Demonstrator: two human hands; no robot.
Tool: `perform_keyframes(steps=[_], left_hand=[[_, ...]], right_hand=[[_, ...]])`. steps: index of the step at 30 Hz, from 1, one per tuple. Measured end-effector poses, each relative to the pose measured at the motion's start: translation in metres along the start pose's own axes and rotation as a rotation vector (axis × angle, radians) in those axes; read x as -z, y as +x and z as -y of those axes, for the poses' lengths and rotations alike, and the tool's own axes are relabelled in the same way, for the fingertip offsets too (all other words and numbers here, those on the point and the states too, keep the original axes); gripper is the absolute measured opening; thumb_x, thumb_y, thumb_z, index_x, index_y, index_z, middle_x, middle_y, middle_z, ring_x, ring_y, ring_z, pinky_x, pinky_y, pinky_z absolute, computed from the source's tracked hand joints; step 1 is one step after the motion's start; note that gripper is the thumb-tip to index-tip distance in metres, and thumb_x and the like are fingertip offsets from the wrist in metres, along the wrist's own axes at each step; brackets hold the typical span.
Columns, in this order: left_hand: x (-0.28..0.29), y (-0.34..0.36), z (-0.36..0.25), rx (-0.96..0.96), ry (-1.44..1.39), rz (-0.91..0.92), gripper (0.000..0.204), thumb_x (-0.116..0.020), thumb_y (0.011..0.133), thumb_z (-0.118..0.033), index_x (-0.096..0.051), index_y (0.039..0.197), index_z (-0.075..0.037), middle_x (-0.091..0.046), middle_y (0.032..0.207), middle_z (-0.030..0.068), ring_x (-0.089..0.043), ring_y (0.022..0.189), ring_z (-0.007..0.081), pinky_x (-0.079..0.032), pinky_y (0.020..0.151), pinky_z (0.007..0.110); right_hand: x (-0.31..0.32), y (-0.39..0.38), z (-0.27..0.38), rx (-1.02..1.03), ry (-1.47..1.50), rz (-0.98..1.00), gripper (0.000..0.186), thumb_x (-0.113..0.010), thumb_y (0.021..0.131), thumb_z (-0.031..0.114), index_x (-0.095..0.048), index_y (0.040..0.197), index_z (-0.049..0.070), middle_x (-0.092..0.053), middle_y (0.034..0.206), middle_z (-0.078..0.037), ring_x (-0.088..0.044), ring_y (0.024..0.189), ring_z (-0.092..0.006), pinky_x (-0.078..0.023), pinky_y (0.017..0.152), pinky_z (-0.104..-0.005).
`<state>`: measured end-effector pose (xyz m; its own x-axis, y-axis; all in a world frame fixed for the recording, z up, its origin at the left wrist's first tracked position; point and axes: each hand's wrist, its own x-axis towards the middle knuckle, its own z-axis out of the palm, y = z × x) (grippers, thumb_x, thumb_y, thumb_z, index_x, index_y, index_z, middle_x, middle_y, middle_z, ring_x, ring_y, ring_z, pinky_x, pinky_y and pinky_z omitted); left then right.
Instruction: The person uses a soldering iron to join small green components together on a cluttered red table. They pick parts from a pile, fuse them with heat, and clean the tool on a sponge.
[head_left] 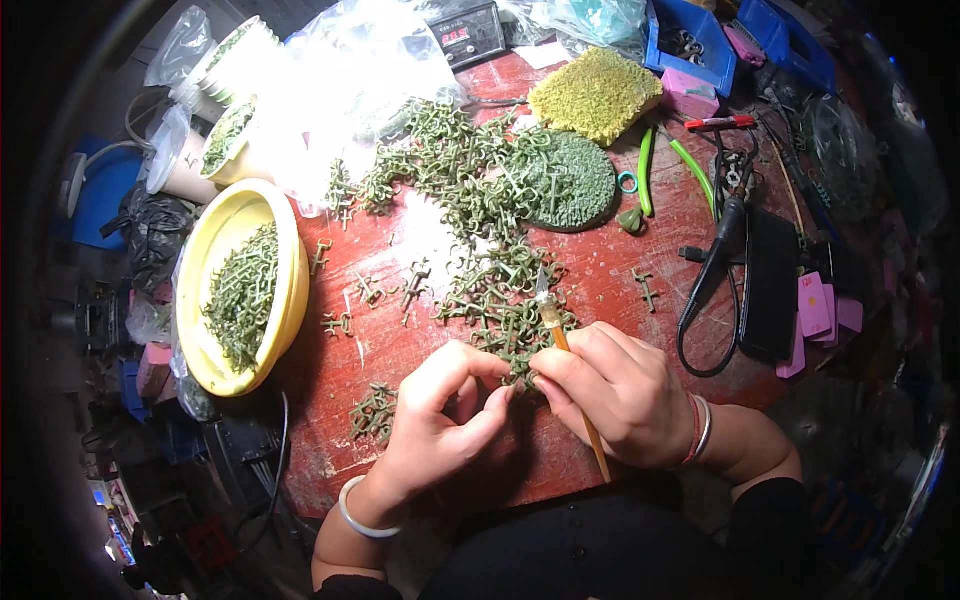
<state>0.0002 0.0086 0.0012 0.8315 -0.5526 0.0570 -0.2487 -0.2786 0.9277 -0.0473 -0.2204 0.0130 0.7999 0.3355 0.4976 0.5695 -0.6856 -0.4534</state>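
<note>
Looks mid-batch: left hand pinches a small green piece over the red table, right hand grips an orange-handled knife beside it, loose pile ahead seems left to do, yellow bowl holds similar pieces, can't tell which are finished

Black buttoned top — pale bangle on left wrist; red cord — perhaps silvery bangle — on right.
</note>
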Motion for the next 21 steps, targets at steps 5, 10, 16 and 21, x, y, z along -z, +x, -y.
perform_keyframes(steps=[5,10,16,21], left_hand=[[0.0004,0.0004,-0.0007,-0.015,0.003,-0.004,0.022,-0.077,0.086,0.003,-0.072,0.108,-0.002,-0.060,0.082,0.0003,-0.044,0.055,0.0049,-0.037,0.053,0.023],[0.0004,0.0006,0.0004,-0.018,0.004,-0.005,0.022,-0.077,0.086,0.002,-0.072,0.107,-0.002,-0.060,0.083,0.0007,-0.043,0.054,0.0047,-0.036,0.053,0.024],[-0.0007,-0.0004,0.0014,-0.023,0.007,0.005,0.023,-0.076,0.088,0.002,-0.070,0.110,-0.001,-0.059,0.082,0.0011,-0.042,0.055,0.0053,-0.036,0.053,0.024],[-0.0029,-0.0026,0.0024,-0.014,0.013,0.008,0.023,-0.075,0.089,0.002,-0.069,0.111,-0.001,-0.059,0.081,0.0018,-0.042,0.056,0.0069,-0.036,0.053,0.025]], right_hand=[[0.0006,0.0008,0.0001,-0.007,0.000,0.034,0.029,-0.074,0.087,0.007,-0.066,0.114,-0.002,-0.059,0.095,-0.012,-0.065,0.082,-0.0268,-0.056,0.067,-0.0368],[0.0030,0.0030,0.0014,-0.034,0.044,0.054,0.030,-0.074,0.088,0.007,-0.064,0.115,-0.003,-0.059,0.095,-0.013,-0.065,0.082,-0.0287,-0.056,0.069,-0.0389],[0.0022,0.0040,0.0003,-0.036,0.141,0.021,0.034,-0.076,0.084,0.001,-0.062,0.114,-0.004,-0.059,0.096,-0.016,-0.065,0.083,-0.0328,-0.056,0.073,-0.0412],[0.0053,0.0046,0.0014,-0.042,0.169,0.012,0.038,-0.076,0.079,-0.002,-0.062,0.113,-0.005,-0.058,0.096,-0.017,-0.064,0.083,-0.0340,-0.055,0.073,-0.0412]])
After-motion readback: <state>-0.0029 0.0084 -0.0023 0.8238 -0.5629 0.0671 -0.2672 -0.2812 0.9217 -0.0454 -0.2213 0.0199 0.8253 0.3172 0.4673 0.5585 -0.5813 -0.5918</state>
